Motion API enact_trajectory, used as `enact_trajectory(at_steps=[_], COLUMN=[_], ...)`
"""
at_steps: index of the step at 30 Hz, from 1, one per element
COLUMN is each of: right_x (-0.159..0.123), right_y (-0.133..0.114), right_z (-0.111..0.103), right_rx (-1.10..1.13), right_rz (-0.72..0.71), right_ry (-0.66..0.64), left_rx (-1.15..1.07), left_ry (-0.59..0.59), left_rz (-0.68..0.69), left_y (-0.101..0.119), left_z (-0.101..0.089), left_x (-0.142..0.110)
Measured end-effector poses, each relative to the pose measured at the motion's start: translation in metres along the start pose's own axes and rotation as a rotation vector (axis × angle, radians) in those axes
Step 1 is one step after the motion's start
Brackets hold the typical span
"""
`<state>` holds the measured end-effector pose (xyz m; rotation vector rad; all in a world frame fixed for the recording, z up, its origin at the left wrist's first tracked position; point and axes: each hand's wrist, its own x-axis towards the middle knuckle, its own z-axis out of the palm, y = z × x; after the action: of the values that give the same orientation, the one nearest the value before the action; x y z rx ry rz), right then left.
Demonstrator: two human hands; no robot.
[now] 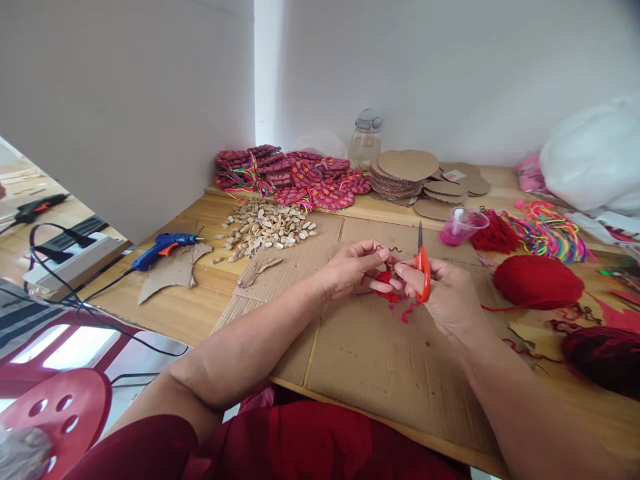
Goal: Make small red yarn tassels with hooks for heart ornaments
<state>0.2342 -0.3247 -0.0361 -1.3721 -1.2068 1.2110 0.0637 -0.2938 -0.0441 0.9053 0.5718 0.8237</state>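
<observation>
My left hand (354,270) is closed, its fingertips pinching a small bundle of red yarn (390,295) above the cardboard mat. A dark, curly strand of yarn (395,249) sticks out past its fingertips. My right hand (443,290) grips orange-handled scissors (425,273), blades pointing away from me and upward. The fingertips of that hand also meet the red bundle, so both hands are nearly touching. Fingers partly hide how the yarn is held. Below the bundle, a pinkish-red curly yarn end (410,312) hangs down.
Peanut shells (273,229) and a blue glue gun (163,251) lie left. Behind are decorated red pieces (320,183), stacked cardboard discs (407,167) and a bottle (366,140). Rightward sit a plastic cup (460,227), a red yarn ball (539,282) and dark red yarn (605,359).
</observation>
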Motion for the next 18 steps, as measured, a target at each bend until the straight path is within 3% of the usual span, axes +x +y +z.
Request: enact_trajectory(at_steps=[10,18], right_x=[0.0020,0.0001], right_y=[0.0044,-0.0013], right_z=[-0.0033,-0.0034], right_rx=[0.004,-0.043], right_rz=[-0.051,-0.096], right_ry=[0.052,0.052], left_rx=[-0.015,-0.033], left_ry=[0.093,0.092], left_rz=[-0.055,-0.073], left_y=[0.0008,0.0022], left_z=[0.0012,0.0005], left_x=[0.0021,0.0017])
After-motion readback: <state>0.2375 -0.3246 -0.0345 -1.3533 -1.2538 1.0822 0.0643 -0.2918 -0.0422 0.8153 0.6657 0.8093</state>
